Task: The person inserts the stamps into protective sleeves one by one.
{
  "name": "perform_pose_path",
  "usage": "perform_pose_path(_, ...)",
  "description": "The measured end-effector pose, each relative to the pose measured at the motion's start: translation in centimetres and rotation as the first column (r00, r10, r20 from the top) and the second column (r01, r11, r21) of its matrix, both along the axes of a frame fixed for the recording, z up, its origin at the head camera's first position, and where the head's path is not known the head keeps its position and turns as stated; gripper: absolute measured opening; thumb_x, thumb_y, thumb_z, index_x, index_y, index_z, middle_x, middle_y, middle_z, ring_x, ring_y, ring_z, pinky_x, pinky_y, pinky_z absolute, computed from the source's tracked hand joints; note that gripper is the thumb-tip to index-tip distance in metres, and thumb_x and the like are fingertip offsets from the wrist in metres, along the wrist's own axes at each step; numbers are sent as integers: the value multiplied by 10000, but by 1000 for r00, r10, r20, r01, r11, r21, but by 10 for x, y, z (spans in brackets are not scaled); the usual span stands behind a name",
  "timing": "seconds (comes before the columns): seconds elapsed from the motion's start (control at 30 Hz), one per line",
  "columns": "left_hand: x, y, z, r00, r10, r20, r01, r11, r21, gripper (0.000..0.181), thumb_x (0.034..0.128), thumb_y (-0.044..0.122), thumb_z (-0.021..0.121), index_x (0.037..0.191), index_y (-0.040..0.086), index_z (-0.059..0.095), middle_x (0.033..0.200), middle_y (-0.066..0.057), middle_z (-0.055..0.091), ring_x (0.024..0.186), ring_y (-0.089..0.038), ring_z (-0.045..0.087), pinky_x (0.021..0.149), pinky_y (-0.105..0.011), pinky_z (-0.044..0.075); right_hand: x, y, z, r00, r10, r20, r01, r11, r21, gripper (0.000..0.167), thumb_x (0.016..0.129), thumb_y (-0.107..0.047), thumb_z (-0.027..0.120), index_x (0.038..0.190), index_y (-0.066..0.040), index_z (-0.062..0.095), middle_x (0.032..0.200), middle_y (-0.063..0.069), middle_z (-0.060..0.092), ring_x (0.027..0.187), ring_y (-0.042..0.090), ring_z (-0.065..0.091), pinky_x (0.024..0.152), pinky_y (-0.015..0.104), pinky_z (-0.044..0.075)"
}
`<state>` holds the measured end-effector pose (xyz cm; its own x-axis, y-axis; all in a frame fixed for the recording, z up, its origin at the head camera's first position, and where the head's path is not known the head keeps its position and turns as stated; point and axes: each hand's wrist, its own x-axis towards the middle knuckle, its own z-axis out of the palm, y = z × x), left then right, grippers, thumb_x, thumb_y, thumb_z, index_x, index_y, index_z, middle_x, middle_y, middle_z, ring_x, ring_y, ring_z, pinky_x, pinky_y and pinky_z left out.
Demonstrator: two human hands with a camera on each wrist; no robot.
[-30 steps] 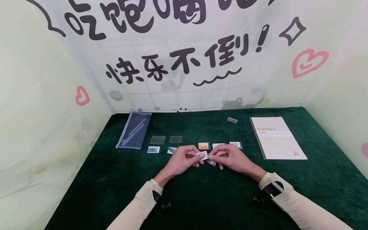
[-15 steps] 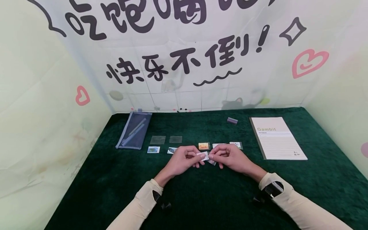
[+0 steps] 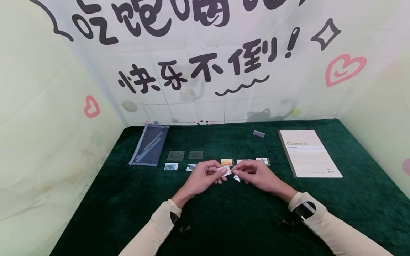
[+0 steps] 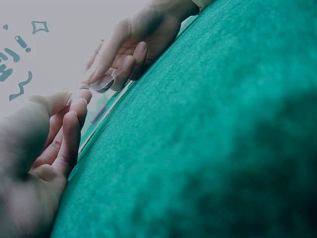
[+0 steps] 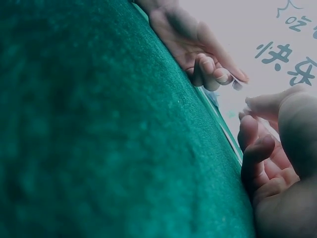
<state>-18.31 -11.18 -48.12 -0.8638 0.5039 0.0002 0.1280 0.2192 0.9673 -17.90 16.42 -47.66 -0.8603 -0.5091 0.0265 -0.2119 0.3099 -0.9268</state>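
Observation:
Above the middle of the cloth, my left hand (image 3: 204, 177) pinches a small pale stamp (image 3: 228, 171) between thumb and fingers. Just right of it, my right hand (image 3: 257, 175) pinches a small clear plastic sleeve (image 3: 237, 178), which catches the light; the left wrist view also shows this sleeve (image 4: 105, 82) hanging from the fingertips. Stamp and sleeve are close but apart in the head view. Behind the left hand lie a blue-green stamp (image 3: 171, 166) and another stamp (image 3: 191, 167), partly hidden by that hand. Two clear sleeves (image 3: 175, 155) lie flat behind them.
An orange stamp in a sleeve (image 3: 226, 162) and two more sleeved pieces (image 3: 263, 161) lie behind the right hand. A blue zip pouch (image 3: 149, 145) with pens is at back left, a notebook (image 3: 310, 156) at right, a small purple block (image 3: 258, 134) at the back.
The stamp and the sleeve have drawn slightly apart. The sleeve has tilted and now shows more below the right fingertips; the left hand has shifted a little to the left.

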Motion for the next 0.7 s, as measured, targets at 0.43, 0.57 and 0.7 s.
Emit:
perform_pose_path(0.43, -1, 0, -1, 1000, 11, -9, -11, 999, 36, 272, 1082, 409, 665, 1228, 183, 698, 1020, -49, 810, 868, -202, 752, 786, -297, 628, 1, -1, 1, 992, 8, 122, -1, 998, -60, 297, 1084, -373, 670, 1274, -146, 696, 1071, 75, 833, 540, 123, 559, 491, 254, 484)
perform_pose_path(0.57, -1, 0, -1, 1000, 19, -10, -19, 999, 38, 266, 1083, 409, 664, 1230, 188, 690, 1018, -46, 812, 862, -194, 754, 786, -298, 632, 1, -1, 2, 991, -14, 134, 20, 999, -39, 294, 1059, -423, 697, 1206, -170, 722, 1028, 42, 844, 529, 111, 551, 480, 245, 473)
perform_pose_path(0.7, -1, 0, -1, 1000, 26, -11, -25, 999, 36, 267, 1083, 413, 664, 1227, 190, 689, 1014, -45, 815, 856, -195, 755, 786, -302, 634, 2, 0, 3, 991, -19, 129, 22, 1000, -16, 290, 1054, -444, 699, 1176, -186, 750, 979, 42, 842, 510, 118, 539, 467, 244, 460)
